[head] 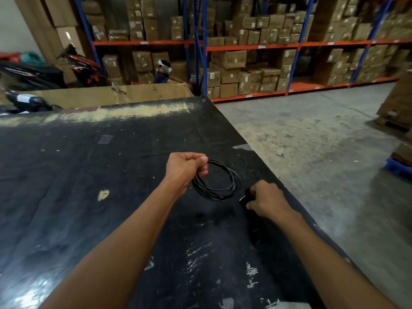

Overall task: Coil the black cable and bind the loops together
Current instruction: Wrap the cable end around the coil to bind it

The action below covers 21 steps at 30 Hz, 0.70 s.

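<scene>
- A scuffed black surface (89, 175) stands on a concrete floor (323, 152) in a warehouse.
- Blue and orange racks (252, 46) behind it hold cardboard boxes (229, 59).
- A motorbike (82, 65) is parked far left, and a big open carton (138, 94) sits at the far edge.
- The left hand (185, 168) grips the coiled black cable (236, 182) above the surface, near the right edge.
- The right hand (267, 201) is curled, pinching a small black piece (247, 195) just beside the coil.

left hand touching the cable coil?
Touching. Head view: the left hand has its fingers curled round the black cable coil at its upper-left loops.
</scene>
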### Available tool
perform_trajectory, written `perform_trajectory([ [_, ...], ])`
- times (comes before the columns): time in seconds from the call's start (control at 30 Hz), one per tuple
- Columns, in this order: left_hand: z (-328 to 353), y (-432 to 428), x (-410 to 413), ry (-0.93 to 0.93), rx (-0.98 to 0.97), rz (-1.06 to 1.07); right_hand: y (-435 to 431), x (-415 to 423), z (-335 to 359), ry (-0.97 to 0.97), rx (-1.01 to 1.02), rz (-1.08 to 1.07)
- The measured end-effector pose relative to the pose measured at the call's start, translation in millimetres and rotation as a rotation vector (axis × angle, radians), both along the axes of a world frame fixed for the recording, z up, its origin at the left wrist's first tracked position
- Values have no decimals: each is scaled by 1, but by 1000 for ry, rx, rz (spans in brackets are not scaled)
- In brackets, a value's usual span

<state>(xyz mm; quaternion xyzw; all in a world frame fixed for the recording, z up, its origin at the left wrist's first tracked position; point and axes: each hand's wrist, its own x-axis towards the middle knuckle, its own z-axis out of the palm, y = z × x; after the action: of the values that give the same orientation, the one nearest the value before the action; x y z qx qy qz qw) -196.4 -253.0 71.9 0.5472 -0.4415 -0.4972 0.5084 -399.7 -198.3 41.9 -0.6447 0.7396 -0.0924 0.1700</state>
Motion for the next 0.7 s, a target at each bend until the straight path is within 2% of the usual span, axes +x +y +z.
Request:
perform_trajectory([
  [0.1,0,-4,4,-36,7,23,-4,-6,17,-36,-209,-36],
  [0.2,0,-6,5,-52,-6,41,-7,-3,47,-311,-468,31],
  [0.27,1,-7,3,-53,-20,51,-7,7,63,-502,-542,148],
  [0.3,2,-8,3,-54,-27,53,-8,13,66,-537,-552,205],
  [0.4,11,-11,4,-64,-56,49,-13,30,62,-429,-554,372],
  [0.47,17,-14,6,-72,-81,37,-20,37,52,-301,-564,429],
  [0.53,22,-17,7,-86,-94,18,-26,42,46,-269,-593,477],
  [0.63,24,-22,8,-93,-85,-21,-32,45,41,-168,-749,535],
  [0.7,24,-24,6,-77,-80,-50,-36,44,39,-74,-889,469],
])
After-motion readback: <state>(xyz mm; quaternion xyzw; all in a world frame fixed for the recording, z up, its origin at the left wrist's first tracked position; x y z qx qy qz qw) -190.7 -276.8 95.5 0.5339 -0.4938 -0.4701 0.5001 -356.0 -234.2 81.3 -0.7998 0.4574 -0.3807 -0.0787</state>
